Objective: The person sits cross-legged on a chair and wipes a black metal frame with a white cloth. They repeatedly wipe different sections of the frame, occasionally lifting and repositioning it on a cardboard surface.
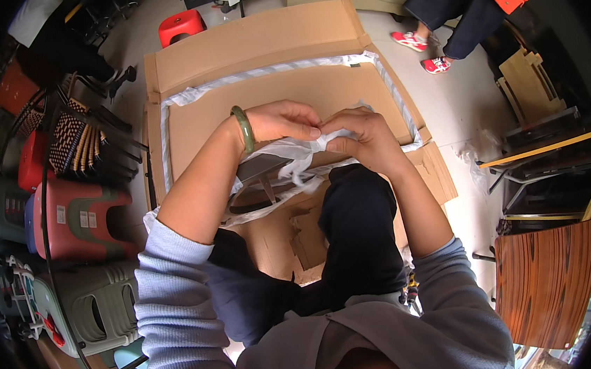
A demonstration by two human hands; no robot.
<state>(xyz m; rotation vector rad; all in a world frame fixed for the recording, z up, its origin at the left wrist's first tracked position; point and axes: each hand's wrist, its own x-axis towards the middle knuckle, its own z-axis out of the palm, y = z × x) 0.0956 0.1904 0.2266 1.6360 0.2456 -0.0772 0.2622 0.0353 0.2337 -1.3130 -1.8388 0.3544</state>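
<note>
My left hand (282,122), with a green bangle at its wrist, pinches a piece of thin white wrapping film (299,164) between thumb and fingers. My right hand (363,132) grips the same film just beside it, and the fingertips of both hands nearly meet. Loose ends of the film hang below them. Under the film, a dark grey flat part (264,165) shows partly, between my left wrist and my knees. Beyond my hands, a rectangular frame (264,73) wrapped in striped white film lies in an open cardboard box (277,94).
Stacked plastic stools (95,302) and a pink stool (74,219) stand at left, near woven chairs (67,133). A red stool (181,27) is behind the box. At right are a wood-grain board (549,283), folded tables (540,150) and a person's red shoes (435,65).
</note>
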